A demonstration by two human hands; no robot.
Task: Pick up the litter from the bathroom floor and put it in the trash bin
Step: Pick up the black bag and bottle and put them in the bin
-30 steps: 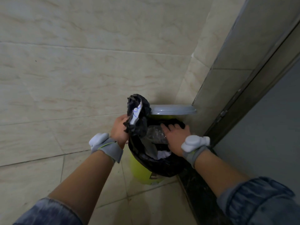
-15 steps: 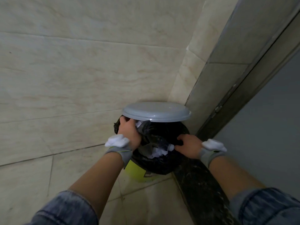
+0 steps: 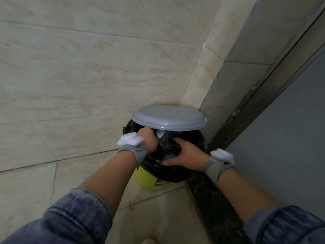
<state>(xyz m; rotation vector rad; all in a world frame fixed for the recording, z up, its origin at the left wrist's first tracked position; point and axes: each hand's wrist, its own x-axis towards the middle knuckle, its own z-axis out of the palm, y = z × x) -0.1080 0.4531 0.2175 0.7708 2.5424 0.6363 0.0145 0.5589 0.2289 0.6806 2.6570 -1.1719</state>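
A lime-green trash bin [image 3: 149, 180] stands in the tiled corner, lined with a black bag [image 3: 177, 171] and topped by a raised grey lid [image 3: 168, 119]. My left hand [image 3: 148, 140] is closed on the bunched black bag at the bin's left rim, its fingers hidden under the lid. My right hand [image 3: 186, 154] presses down on the bag and litter inside the bin's mouth, fingers curled into the plastic. A scrap of white paper litter [image 3: 161, 133] shows just below the lid.
Beige wall tiles [image 3: 88, 76] rise behind the bin. A dark stone threshold [image 3: 211, 199] runs along the right, beside a grey door [image 3: 290, 138] and its frame. The bin leaves a strip of beige floor tile [image 3: 35, 187] at lower left.
The lid has tipped further down over the bin. My left hand has pushed the raised bag edge into the bin under the lid. My right hand has moved from the right rim into the mouth.
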